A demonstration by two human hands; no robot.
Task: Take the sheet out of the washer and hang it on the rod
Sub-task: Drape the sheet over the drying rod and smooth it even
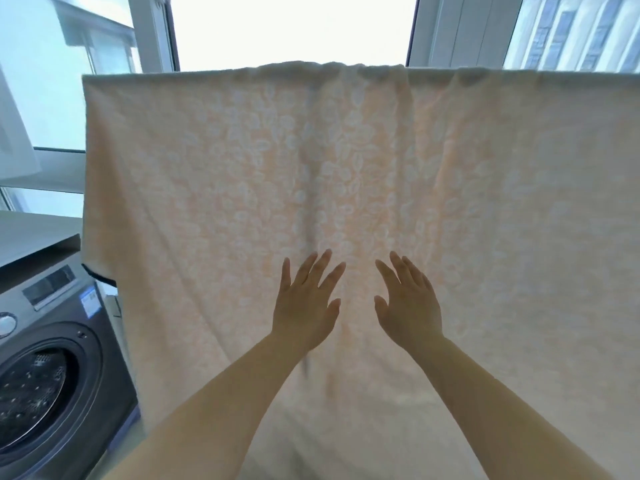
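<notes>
A pale peach sheet (214,174) with a faint white leaf pattern hangs spread wide in front of me, draped over a rod that its top fold hides. Vertical creases run down its middle. My left hand (304,299) and my right hand (408,303) are held flat, fingers spread, side by side at the sheet's centre. Whether the palms touch the cloth I cannot tell. Neither hand holds anything. The grey front-loading washer (52,375) stands at the lower left, its drum visible through the round door opening.
Bright windows with white frames (152,32) fill the wall behind the sheet. A white countertop (34,237) runs above the washer at the left. The sheet's left edge hangs just beside the washer's upper right corner.
</notes>
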